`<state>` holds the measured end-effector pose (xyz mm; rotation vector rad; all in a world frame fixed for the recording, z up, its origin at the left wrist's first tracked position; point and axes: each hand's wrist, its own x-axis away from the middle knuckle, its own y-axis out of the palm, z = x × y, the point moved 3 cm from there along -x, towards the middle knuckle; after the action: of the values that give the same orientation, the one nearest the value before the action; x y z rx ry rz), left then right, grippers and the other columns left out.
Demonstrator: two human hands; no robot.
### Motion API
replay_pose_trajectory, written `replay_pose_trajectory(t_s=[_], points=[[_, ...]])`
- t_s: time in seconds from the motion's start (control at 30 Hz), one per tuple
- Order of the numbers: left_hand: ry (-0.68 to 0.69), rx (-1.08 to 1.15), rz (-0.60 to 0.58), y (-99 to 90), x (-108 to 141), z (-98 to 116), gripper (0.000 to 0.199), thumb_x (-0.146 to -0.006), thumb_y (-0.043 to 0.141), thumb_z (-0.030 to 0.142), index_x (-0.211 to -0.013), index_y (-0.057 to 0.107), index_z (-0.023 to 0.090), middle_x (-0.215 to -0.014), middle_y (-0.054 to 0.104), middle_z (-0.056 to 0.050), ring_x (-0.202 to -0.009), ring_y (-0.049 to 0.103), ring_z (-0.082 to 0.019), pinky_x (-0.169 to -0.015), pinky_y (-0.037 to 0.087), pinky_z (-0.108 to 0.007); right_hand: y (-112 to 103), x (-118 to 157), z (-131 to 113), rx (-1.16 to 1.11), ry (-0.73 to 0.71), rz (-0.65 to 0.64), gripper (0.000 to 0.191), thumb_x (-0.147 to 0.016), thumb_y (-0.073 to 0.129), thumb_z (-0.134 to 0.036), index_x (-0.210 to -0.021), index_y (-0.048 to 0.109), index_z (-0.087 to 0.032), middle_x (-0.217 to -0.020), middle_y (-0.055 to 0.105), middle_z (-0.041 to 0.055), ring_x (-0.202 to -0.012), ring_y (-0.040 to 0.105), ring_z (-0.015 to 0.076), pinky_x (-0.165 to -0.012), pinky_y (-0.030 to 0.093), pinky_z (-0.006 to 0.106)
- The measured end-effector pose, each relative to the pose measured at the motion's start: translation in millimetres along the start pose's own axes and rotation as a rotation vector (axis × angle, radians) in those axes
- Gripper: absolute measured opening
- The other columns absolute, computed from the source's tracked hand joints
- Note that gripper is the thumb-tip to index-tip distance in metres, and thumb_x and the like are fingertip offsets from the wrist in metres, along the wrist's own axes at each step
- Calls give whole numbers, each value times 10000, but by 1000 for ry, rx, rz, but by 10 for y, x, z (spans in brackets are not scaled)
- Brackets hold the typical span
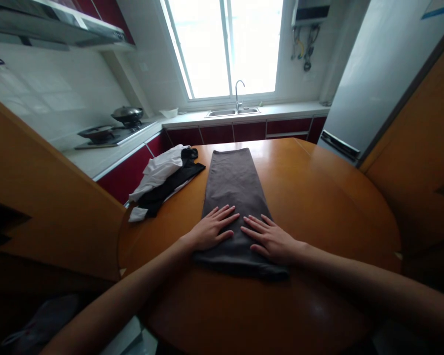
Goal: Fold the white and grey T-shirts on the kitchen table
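Left hand (212, 229) lies flat on the dark grey cloth (235, 185), fingers spread and gripping nothing; the right hand (276, 241) rests palm down beside it, likewise released, its fingertips pointing inward. The cloth is a long folded strip on the round wooden surface (318, 197), running from the near side toward the sink (231, 112), narrower at its far end. A heap of white and black clothes (166, 175) sits to its left at the surface's edge. The step in hand looks like smoothing. It would go best with light, even pressure, palms sliding outward from the middle so creases leave by the edges. Pushing hard could drag the layers apart or skew the fold. The near end looks slightly uneven and deserves a gentle tug to square it.
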<state>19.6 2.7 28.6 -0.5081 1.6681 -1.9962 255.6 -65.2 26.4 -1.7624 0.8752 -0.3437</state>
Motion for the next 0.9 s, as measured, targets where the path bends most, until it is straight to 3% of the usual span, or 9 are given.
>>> replay_pose_trajectory(t_s=[0.1,0.23,0.4,0.57,0.67,0.73,0.9], points=[[3,22,16,-27,44,31,590,-1023,444,507,-1567,307,322,-1651,213,-52,-1528,177,-276,-1238,173,-518,22,108,-42,42,31,14,548,-1005,479,-396,-1517,432,-205,-1624,303,113,-1518,217,257,-1234,161,524],[39,55,57,-147,198,156,559,-1031,457,453,-1559,328,322,-1625,299,-47,-1520,212,-268,-1233,208,-526,-104,159,-133,4,36,71,489,-1014,468,-349,-1489,477,-236,-1617,325,92,-1514,234,249,-1230,188,527],[77,40,10,-89,479,408,620,-1016,486,471,-1579,259,343,-1644,246,-45,-1523,193,-285,-1228,212,-543,-4,291,-276,-50,-27,-57,577,-1009,470,-464,-1545,383,-270,-1643,255,90,-1524,192,266,-1232,163,536],[113,50,6,-148,695,456,653,-999,536,445,-1581,266,320,-1638,273,-71,-1523,197,-297,-1216,251,-548,2,392,-287,-64,-57,-79,546,-1024,425,-466,-1527,419,-255,-1634,288,106,-1524,194,269,-1230,149,549],[129,33,51,-196,910,423,679,-926,667,428,-1533,381,324,-1561,401,-98,-1472,308,-317,-1171,356,-535,-92,559,-291,-68,-149,-53,574,-968,543,-489,-1487,476,-254,-1575,390,130,-1482,290,294,-1215,191,572],[123,10,115,-199,1049,390,584,-905,707,370,-1450,501,333,-1413,529,-103,-1355,455,-297,-1101,454,-493,-124,706,-275,-41,-189,-29,610,-900,647,-503,-1446,523,-260,-1480,478,145,-1416,371,315,-1183,253,590],[216,-86,189,-223,1157,405,337,-971,615,243,-1308,608,256,-1117,644,-85,-1067,610,-216,-932,567,-375,-102,924,-200,78,-191,54,547,-903,681,-356,-1415,534,-236,-1235,595,141,-1168,534,269,-1021,456,506]])
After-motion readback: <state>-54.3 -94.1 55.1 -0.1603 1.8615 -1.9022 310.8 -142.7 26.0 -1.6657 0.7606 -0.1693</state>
